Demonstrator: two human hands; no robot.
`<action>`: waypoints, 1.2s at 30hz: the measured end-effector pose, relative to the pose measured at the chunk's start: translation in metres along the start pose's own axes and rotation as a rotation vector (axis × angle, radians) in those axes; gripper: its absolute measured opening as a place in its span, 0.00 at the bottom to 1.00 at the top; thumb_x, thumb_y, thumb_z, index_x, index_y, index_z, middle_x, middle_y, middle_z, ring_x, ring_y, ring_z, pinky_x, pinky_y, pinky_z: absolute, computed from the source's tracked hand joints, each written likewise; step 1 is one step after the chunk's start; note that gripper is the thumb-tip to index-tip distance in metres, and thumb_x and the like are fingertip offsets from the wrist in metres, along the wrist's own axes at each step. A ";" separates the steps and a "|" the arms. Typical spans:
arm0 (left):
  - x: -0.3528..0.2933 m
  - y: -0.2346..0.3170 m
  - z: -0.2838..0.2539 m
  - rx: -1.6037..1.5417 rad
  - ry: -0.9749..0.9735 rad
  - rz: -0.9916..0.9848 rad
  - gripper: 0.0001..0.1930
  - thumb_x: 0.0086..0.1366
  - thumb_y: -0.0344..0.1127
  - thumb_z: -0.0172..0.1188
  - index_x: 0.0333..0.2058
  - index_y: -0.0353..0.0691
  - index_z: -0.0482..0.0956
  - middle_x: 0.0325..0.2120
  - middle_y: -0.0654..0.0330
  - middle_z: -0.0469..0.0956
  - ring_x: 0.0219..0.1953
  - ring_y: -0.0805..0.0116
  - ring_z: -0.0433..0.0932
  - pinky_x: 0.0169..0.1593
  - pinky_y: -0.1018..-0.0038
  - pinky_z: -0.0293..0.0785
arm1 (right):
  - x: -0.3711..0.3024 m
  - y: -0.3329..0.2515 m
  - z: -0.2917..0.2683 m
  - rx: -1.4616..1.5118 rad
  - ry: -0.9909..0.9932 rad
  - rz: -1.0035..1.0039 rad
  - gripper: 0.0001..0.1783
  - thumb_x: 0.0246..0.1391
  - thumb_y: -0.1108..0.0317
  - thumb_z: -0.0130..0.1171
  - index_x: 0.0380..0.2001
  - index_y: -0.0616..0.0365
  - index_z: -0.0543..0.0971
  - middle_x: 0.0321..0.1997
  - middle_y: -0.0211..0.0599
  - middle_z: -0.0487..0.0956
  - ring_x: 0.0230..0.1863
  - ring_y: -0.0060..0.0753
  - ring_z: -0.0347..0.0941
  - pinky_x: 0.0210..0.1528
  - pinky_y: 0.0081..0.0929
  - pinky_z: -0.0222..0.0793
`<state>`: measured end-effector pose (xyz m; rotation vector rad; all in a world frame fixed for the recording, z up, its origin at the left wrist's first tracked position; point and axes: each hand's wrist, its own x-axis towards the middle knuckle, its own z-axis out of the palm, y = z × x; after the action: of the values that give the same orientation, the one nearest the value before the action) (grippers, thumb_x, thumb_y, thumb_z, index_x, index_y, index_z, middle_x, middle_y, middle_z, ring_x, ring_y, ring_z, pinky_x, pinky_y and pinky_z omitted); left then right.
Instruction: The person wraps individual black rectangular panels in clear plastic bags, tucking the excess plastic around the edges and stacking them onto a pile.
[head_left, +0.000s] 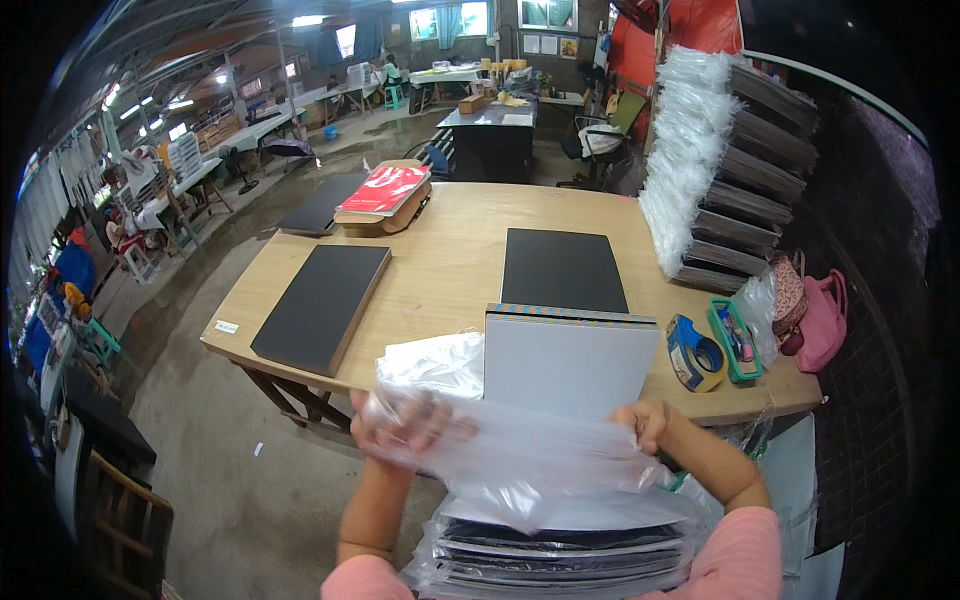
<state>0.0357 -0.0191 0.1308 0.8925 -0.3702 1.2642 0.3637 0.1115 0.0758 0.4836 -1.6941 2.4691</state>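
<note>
Plastic-wrapped dark panels (560, 562) lie stacked nearest the head camera. Clear plastic sleeve (540, 440) extends above this stack, between left hand (412, 425) and right hand (645, 425). Right fingers pinch its edge; left fingers are blurred, grip cannot be determined.

Clear plastic (535, 450) fills the gap between left hand (412, 425) and right hand (645, 425); beyond the left, past a heap of bags (428, 362), bare tabletop (440, 265) opens between black box (318, 305) and black board (562, 270); a pale panel (570, 358) blocks straight ahead, tape dispenser (685, 347) and green basket (745, 377) beyond the right, wrapped stack (565, 552) beneath
</note>
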 end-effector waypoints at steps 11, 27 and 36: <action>0.021 -0.016 -0.042 1.783 0.540 -0.297 0.18 0.50 0.25 0.60 0.42 0.45 0.75 0.29 0.58 0.73 0.22 0.66 0.72 0.26 0.75 0.65 | -0.040 -0.006 0.033 -0.679 1.443 -0.324 0.03 0.39 0.77 0.55 0.22 0.64 0.77 0.31 0.39 0.73 0.25 0.31 0.69 0.21 0.22 0.61; 0.027 0.013 -0.023 0.540 0.782 -0.788 0.11 0.61 0.41 0.59 0.36 0.40 0.81 0.29 0.64 0.77 0.26 0.77 0.70 0.28 0.81 0.65 | -0.025 -0.066 0.079 -0.309 1.362 0.081 0.07 0.42 0.72 0.59 0.25 0.66 0.80 0.20 0.34 0.76 0.21 0.28 0.72 0.28 0.23 0.67; -0.096 -0.003 -0.095 0.096 0.971 -0.811 0.08 0.63 0.39 0.58 0.31 0.43 0.74 0.21 0.69 0.70 0.20 0.82 0.68 0.19 0.84 0.61 | -0.084 0.052 0.078 0.021 1.225 -0.019 0.10 0.43 0.69 0.63 0.28 0.64 0.81 0.32 0.32 0.76 0.37 0.28 0.72 0.41 0.26 0.66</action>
<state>-0.0119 -0.0113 0.0046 0.3379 0.7643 0.8068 0.4444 0.0275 0.0286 -0.8504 -1.0661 1.9530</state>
